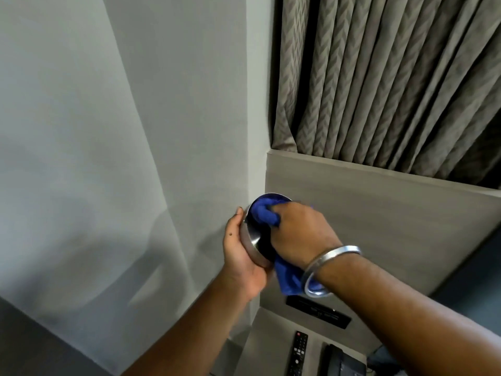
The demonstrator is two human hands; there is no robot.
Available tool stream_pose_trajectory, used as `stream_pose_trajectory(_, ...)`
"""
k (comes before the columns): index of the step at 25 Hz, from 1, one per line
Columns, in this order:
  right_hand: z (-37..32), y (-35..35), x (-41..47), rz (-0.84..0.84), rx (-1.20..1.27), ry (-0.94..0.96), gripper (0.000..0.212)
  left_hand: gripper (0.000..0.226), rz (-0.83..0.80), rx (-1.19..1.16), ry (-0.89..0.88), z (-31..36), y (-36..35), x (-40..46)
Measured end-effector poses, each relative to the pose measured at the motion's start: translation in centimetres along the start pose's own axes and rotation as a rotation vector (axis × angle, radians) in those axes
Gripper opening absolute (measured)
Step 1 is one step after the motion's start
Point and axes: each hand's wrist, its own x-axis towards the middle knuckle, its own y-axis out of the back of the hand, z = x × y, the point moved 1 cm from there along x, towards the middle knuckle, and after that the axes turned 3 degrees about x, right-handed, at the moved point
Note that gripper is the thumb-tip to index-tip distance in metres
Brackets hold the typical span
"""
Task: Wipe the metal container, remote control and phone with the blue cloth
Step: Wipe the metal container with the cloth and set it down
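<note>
Two bare hands work on one round, shiny metal container [253, 237], held up in the air well above the grey tabletop [267, 346], in front of the pale grey wall [108, 131]. Left hand [241, 256] cups the container from below and behind, fingers wrapped round its outer wall, thumb tip at the rim. Container tilted, mouth turned toward the right hand [298, 232].

Right hand is clenched on a bunched blue cloth [264, 213], pressing it into the container's mouth. A loose tail of the cloth hangs below the container, passing under the right wrist. Plain silver metal bangle [325, 270] on that wrist.

Below the container, on the tabletop: a long black remote control [298, 354] with a red button at its far end, lying flat. Just right of the remote, a dark desk phone [341, 362], partly cut off by the frame edge. Neither is touched.

Above and right of the container: grey-brown panel [379, 213], then pleated patterned curtain [393, 77].
</note>
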Motion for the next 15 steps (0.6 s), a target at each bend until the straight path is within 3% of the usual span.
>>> stream_pose_trajectory(2, -1.1, -0.7, 0.7, -0.076, 0.114, -0.005, 0.02, 0.063, 0.008, 0.008, -0.009, -0.2, 0.8, -0.4)
stream_pose_trajectory(4, -1.7, -0.9, 0.8, -0.365, 0.348, 0.091, 0.02, 0.066, -0.027, -0.019, 0.042, 1.5, 1.5, -0.9)
stream_pose_trajectory(5, -2.0, -0.7, 0.5, -0.531, 0.349, 0.182, 0.017, 0.067, -0.038, 0.0, 0.068, 2.5, 1.9, -1.2)
stream_pose_trajectory(7, -2.0, -0.2, -0.2, -0.727, 0.185, 0.333, 0.007, 0.064, -0.032, 0.047, 0.106, 3.6, 2.8, -1.3)
stream_pose_trajectory(8, -1.7, -0.2, -0.6, -0.74, 0.009, 0.373, 0.007, 0.064, -0.021, 0.053, 0.133, 3.6, 3.2, -1.4)
stream_pose_trajectory(9, -1.3, -0.2, -0.9, -0.693, -0.211, 0.38, 0.014, 0.066, -0.014, 0.043, 0.167, 3.3, 3.5, -1.4)
stream_pose_trajectory(11, -0.3, -0.3, -1.8, -0.414, -0.608, 0.297, 0.024, 0.076, 0.003, 0.033, 0.244, 2.4, 4.2, -1.1)
stream_pose_trajectory(13, 0.1, -0.9, -2.8, -0.148, -0.697, 0.195, 0.029, 0.083, 0.024, 0.057, 0.294, 1.7, 5.1, -0.8)
stream_pose_trajectory(15, 1.4, -1.6, -3.2, 0.045, -0.63, 0.135, 0.034, 0.078, -0.016, -0.005, 0.316, 1.3, 6.3, -0.6)
